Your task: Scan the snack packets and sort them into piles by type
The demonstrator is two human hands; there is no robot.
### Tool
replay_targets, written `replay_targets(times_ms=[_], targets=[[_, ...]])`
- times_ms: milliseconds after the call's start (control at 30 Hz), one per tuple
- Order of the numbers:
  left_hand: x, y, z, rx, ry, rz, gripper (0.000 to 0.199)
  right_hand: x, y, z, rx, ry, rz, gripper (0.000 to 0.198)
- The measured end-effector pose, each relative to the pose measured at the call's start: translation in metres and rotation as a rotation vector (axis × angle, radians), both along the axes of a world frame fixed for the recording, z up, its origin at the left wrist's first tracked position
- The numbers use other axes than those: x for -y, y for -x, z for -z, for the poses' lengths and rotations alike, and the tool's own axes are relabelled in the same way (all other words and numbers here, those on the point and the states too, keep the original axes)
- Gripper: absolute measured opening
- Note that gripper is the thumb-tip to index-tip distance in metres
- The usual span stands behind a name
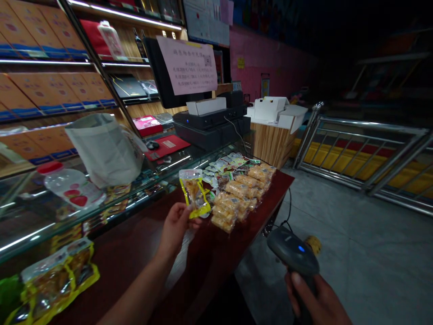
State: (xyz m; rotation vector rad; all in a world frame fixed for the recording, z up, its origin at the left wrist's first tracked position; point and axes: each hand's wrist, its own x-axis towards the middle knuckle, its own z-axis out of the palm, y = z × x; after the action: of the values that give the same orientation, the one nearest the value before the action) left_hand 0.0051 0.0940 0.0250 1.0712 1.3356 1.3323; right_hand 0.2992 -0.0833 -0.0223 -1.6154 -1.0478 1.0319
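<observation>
Holding a clear plastic pouch with bright yellow edges [194,190] and brown food inside, above the dark red tabletop [216,259], just left of the rows of snacks. Clamped on its lower edge with the thumb and fingers of the left hand [177,220]. Gripping, well apart from it to the near right, a dark grey handheld scanner with a lit blue light [293,250], with the right hand [314,293] wrapped around its handle.

Just right of the pouch, on the table: golden-brown snacks in clear wrappers [245,187], in neat rows; beyond these, small white-and-green packets [228,162]. At the near left, lying flat: joined clear packs with yellow edges [59,282].

To the left of the table, on a long glass counter [30,230]: a clear plastic jar with a red lid [74,186] and, beside it, an upright white bag [103,151]. Farther along: a small black mouse [152,145] on a flat red sheet [171,145], then a black monitor [154,83] with a pink printed sheet [189,67] across it.

At the far left, on lit shelves: orange-brown boxes with blue bases [43,92]. Far right: white cartons [270,108] on a wood-grain cabinet [270,140], and a shiny metal railing [368,124] on the grey floor [368,243].
</observation>
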Motion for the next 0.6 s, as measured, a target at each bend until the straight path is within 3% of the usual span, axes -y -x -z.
replay_targets(times_ms=[133,267,433,600], targets=[[0.056,-0.013,0.01,-0.003,0.087,0.098,0.041,-0.011,-0.002,-0.003,0.011,-0.06,-0.107,0.054],[0.089,-0.027,0.03,0.011,0.134,0.118,0.041,-0.021,0.006,-0.016,-0.013,-0.089,-0.104,0.053],[0.094,-0.023,0.051,-0.075,0.108,0.17,0.04,-0.026,0.022,-0.038,-0.091,-0.115,-0.133,0.057],[0.089,-0.013,0.058,-0.174,0.054,0.175,0.039,-0.024,0.038,-0.051,-0.102,-0.127,-0.19,0.058]])
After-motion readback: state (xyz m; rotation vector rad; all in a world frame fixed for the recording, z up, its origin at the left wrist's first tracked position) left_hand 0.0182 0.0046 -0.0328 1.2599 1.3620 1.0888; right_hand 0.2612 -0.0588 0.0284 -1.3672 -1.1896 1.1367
